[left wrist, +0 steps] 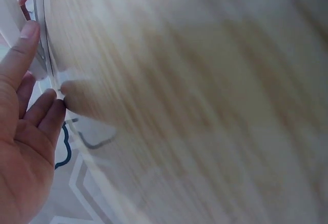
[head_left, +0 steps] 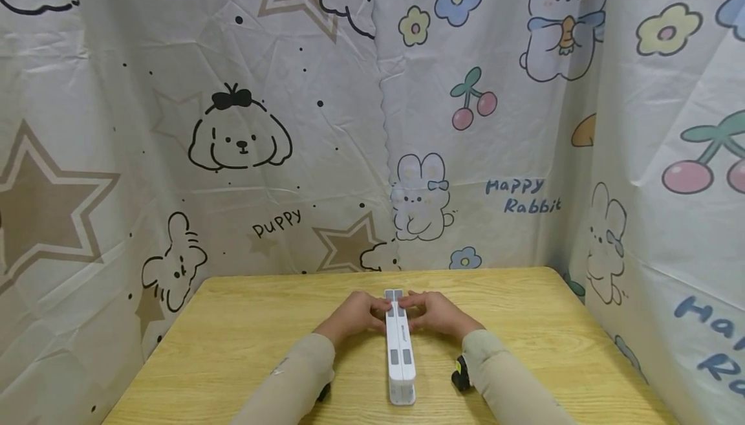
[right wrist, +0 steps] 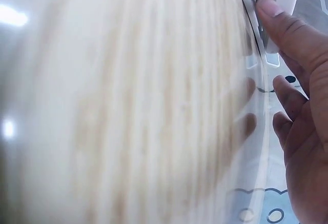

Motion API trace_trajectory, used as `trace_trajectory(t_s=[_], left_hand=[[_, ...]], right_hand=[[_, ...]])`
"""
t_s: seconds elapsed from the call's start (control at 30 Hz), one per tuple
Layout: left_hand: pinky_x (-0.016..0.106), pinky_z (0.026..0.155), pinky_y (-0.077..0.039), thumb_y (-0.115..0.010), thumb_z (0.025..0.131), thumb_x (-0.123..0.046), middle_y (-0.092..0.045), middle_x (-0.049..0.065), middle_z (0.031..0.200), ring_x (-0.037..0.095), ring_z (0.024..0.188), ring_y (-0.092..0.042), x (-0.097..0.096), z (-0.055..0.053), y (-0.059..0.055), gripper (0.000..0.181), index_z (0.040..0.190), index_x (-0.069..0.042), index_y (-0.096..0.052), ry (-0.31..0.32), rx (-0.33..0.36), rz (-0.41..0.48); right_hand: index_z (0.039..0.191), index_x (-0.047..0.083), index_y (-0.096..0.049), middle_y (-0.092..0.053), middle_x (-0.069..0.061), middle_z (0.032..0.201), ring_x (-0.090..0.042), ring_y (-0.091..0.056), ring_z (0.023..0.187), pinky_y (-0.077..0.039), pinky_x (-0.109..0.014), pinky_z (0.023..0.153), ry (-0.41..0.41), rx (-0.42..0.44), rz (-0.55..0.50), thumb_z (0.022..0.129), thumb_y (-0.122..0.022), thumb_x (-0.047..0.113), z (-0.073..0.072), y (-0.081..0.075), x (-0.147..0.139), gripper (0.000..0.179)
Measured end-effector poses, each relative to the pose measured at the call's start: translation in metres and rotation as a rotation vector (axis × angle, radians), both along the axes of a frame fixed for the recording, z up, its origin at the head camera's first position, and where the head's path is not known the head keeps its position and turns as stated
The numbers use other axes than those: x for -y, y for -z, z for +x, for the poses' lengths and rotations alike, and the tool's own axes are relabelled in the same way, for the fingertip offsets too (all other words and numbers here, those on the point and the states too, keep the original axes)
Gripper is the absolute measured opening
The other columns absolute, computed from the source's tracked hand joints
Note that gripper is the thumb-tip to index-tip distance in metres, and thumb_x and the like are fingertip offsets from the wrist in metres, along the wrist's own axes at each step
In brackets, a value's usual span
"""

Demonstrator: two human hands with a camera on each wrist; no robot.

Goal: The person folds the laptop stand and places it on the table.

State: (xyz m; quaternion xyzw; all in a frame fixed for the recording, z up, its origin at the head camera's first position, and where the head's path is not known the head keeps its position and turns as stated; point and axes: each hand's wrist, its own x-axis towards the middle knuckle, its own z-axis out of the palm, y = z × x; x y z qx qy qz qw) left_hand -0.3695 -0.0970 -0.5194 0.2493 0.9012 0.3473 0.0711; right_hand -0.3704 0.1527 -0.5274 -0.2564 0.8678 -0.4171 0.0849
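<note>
A white folded laptop stand [head_left: 399, 341] with grey pads lies lengthwise on the wooden table, its near end toward me. My left hand [head_left: 359, 314] grips its far part from the left, fingertips on top and thumb low at the side. From the right, my right hand [head_left: 438, 314] holds the same part in a mirrored way. In the left wrist view, the left thumb [left wrist: 21, 47] presses the stand's side while other fingers are bent near the tabletop. The right thumb [right wrist: 287, 24] touches the stand's opposite side in the right wrist view.
The yellow wood-grain table [head_left: 262, 321] ends at a back edge before a printed curtain [head_left: 326, 153]. More curtain hangs along both sides. A black device [head_left: 462, 374] is strapped at the right wrist.
</note>
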Motion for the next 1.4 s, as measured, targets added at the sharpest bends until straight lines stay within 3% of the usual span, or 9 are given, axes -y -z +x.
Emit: trace_trajectory(t_s=[0.2,0.37,0.87,1.13,1.4], left_hand=[[0.042,0.114,-0.045,-0.092,0.075,-0.017,-0.067,-0.001,0.135,0.024,0.132,-0.059,-0.002,0.001,0.000,0.053,0.124,-0.012,-0.074,-0.003,0.012,0.012],[0.042,0.115,-0.044,-0.091,0.076,-0.018,-0.064,0.000,0.140,0.024,0.134,-0.058,-0.002,0.003,-0.001,0.055,0.128,-0.012,-0.072,0.024,-0.019,-0.031],[0.043,0.118,-0.040,-0.089,0.077,-0.021,-0.059,-0.001,0.146,0.025,0.139,-0.053,0.000,0.006,-0.012,0.058,0.130,-0.011,-0.070,0.062,-0.034,-0.103],[0.041,0.118,-0.040,-0.088,0.077,-0.024,-0.057,-0.001,0.147,0.023,0.139,-0.052,0.001,0.004,-0.009,0.059,0.132,-0.011,-0.069,0.084,-0.064,-0.141],[0.046,0.122,-0.034,-0.087,0.080,-0.031,-0.053,-0.005,0.152,0.025,0.145,-0.044,0.004,0.008,-0.014,0.060,0.134,-0.015,-0.068,0.084,0.046,-0.119]], right_hand=[[0.131,0.017,-0.071,-0.063,0.004,0.142,-0.031,-0.037,0.150,-0.015,-0.058,0.127,-0.025,-0.089,0.070,0.081,-0.087,0.019,-0.001,0.000,0.001,0.053],[0.131,0.017,-0.071,-0.064,0.005,0.141,-0.030,-0.039,0.149,-0.016,-0.056,0.127,-0.042,-0.138,0.106,0.081,-0.087,0.024,-0.002,0.004,0.002,0.054],[0.140,0.012,-0.064,-0.055,0.000,0.151,-0.030,-0.034,0.152,-0.015,-0.055,0.127,-0.081,-0.190,0.207,0.081,-0.086,0.025,0.003,-0.008,0.001,0.064],[0.139,0.012,-0.064,-0.053,-0.002,0.153,-0.032,-0.033,0.152,-0.015,-0.054,0.128,-0.128,-0.243,0.270,0.083,-0.084,0.029,0.005,-0.008,0.001,0.062],[0.145,0.014,-0.059,-0.046,-0.003,0.159,-0.036,-0.024,0.155,-0.008,-0.061,0.126,-0.159,-0.178,0.318,0.087,-0.081,0.031,0.016,-0.019,0.000,0.064]])
